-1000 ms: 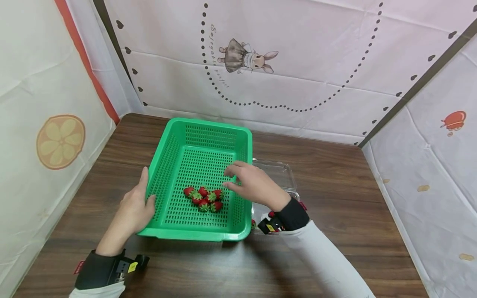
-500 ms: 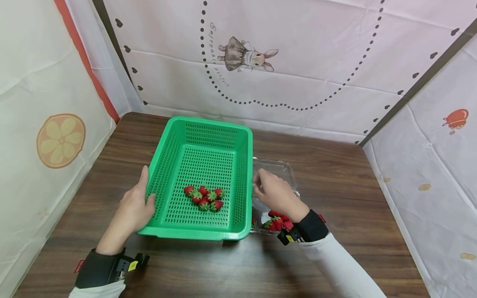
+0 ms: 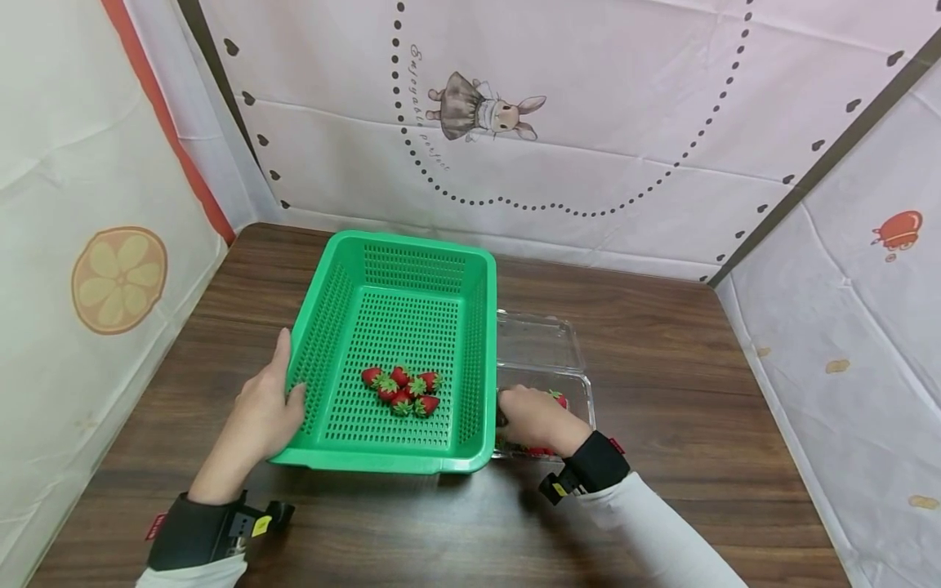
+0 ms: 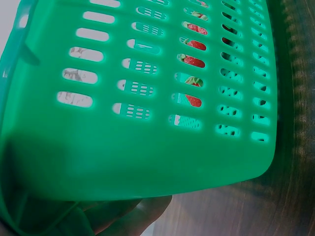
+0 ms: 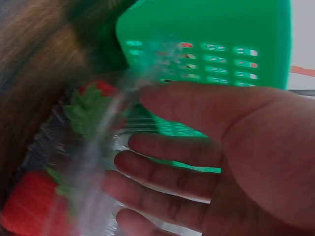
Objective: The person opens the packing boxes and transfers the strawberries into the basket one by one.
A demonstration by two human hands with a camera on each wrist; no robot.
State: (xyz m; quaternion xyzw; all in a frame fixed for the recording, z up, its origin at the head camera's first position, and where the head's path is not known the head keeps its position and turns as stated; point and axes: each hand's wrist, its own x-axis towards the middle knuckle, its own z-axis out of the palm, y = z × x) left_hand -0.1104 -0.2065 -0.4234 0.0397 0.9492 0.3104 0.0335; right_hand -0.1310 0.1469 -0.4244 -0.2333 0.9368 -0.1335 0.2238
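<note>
Right hand [image 3: 535,418] has dropped from the green basket [image 3: 481,327] into the clear punnet [image 3: 581,384], fingers loosely spread over strawberries [image 5: 96,101]; left hand [image 3: 260,412] grips the basket rim.

right hand [image 3: 537,419] hides most strawberries in the clear box [image 3: 581,392].

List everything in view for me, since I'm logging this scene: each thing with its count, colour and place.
basket: one, green, perforated, mid-table.
strawberries in basket: about six, red with green tops, clustered near its front.
clamshell box: one, clear, lid open, right of the basket.
strawberries in box: red, count hidden by the hand.
table: one, dark wood.
backdrop sheets: white, printed with rabbit, fruit and dots, on three sides.
left hand: grip on the basket's left rim.
right hand: inside the box, over the strawberries; grip unclear.
</note>
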